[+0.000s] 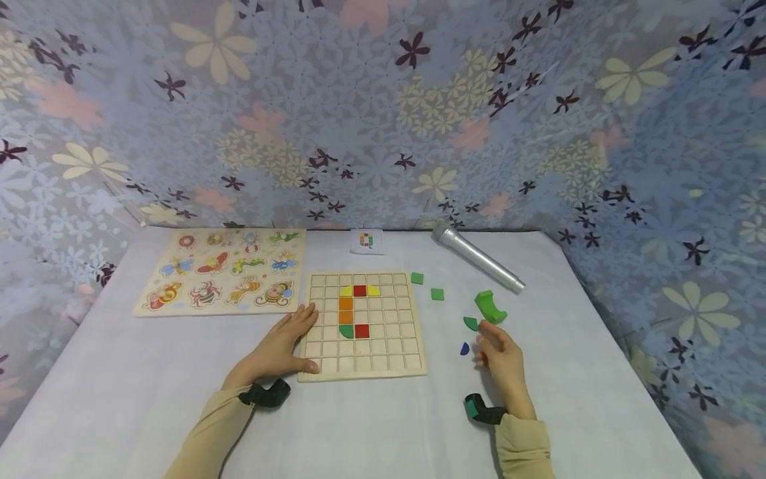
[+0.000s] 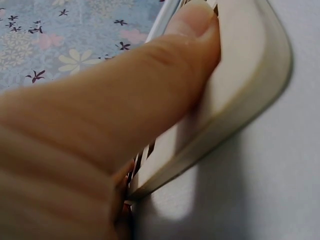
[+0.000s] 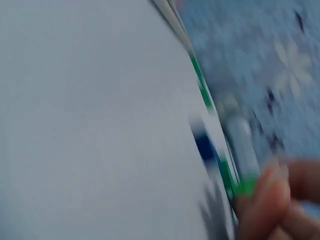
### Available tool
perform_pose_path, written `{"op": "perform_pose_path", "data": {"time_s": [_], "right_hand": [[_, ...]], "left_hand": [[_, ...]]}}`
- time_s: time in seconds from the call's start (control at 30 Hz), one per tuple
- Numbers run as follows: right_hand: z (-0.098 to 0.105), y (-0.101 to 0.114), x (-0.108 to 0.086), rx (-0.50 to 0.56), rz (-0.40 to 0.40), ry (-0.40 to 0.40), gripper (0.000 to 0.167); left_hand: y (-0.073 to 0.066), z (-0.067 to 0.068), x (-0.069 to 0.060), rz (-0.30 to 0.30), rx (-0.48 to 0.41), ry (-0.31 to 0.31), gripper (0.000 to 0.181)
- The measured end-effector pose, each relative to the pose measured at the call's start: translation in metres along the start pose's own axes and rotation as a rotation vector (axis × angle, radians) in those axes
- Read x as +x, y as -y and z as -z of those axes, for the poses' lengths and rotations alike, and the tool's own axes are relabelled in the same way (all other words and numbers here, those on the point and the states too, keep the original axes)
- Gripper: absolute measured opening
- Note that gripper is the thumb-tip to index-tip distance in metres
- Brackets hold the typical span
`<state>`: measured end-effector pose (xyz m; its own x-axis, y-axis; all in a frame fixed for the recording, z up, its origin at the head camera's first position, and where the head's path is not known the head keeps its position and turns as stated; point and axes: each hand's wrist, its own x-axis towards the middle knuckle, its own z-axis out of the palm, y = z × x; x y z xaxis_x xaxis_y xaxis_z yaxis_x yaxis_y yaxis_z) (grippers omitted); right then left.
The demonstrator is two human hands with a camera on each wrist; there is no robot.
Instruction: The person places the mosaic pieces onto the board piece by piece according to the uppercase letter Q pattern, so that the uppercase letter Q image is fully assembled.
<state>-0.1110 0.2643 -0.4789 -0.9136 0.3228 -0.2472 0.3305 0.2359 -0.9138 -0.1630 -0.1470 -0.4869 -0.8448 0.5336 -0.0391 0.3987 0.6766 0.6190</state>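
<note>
My left hand [image 1: 284, 342] rests on the left edge of a wooden grid board [image 1: 383, 349], its thumb [image 2: 170, 65] lying along the board's corner in the left wrist view. Red squares [image 1: 362, 331], orange squares [image 1: 346, 311], yellow pieces [image 1: 374, 291] and a green quarter-round piece [image 1: 346, 331] sit in the cells. On the right, my right hand [image 1: 503, 359] hovers with loosely bent fingers just beside another green quarter-round piece [image 1: 471, 323]. Close by lie a blue half-round piece [image 1: 465, 348] and a green arch block [image 1: 491, 307]. The right wrist view is blurred.
Two green squares [image 1: 437, 294] lie right of the board. A silver microphone [image 1: 479, 257] lies behind them. At the back stands a small pattern card [image 1: 366, 241]. An insect picture puzzle board [image 1: 221, 271] lies at the back left, against the flowered cloth [image 1: 359, 133].
</note>
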Motion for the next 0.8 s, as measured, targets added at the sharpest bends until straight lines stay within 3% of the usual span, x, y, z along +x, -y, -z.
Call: {"op": "perform_pose_path", "data": {"time_s": [0.2,0.43,0.57,0.8], "right_hand": [[-0.026,0.009,0.012,-0.052,0.056,-0.038,0.047],[-0.049,0.02,0.042,-0.072,0.101,-0.09,0.038],[-0.064,0.023,0.056,-0.09,0.167,-0.115,0.033],[-0.074,0.023,0.067,-0.25,0.258,-0.139,0.024]], "left_hand": [[0.0,-0.002,-0.001,-0.01,0.01,-0.007,0.105],[0.001,0.001,0.001,-0.029,0.007,-0.019,0.105],[0.001,0.002,0.001,-0.04,0.009,-0.03,0.105],[0.004,-0.001,-0.001,-0.026,0.024,-0.013,0.105]]}}
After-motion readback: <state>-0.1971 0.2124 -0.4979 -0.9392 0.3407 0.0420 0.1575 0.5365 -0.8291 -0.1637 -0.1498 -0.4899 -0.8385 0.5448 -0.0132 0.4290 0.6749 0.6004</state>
